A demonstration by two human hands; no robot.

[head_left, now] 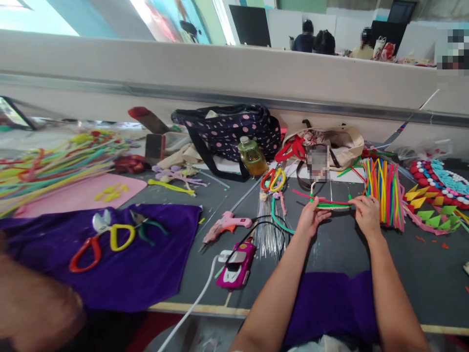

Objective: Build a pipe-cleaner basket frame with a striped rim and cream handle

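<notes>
Held between my two hands is a small bundle of pink and green pipe cleaners (pixel 331 206), stretched roughly level above the dark table. My left hand (pixel 310 217) grips its left end, with the lower fingers partly curled beneath. At the other end, my right hand (pixel 366 211) pinches the stems between thumb and fingertips. A thick bundle of many-coloured pipe cleaners (pixel 384 195) stands just right of my right hand. Left of my left forearm lie clear thin strands (pixel 267 227) and scissors with red and yellow handles (pixel 277 180).
A pink glue gun (pixel 227 226) and a magenta car-shaped box (pixel 238 266) with cables lie left of my arms. Pliers and cutters (pixel 122 237) rest on purple cloth (pixel 146 278). Another person's arm (pixel 36 298) enters lower left. Bags (pixel 234 132) and a bottle (pixel 252 156) stand behind.
</notes>
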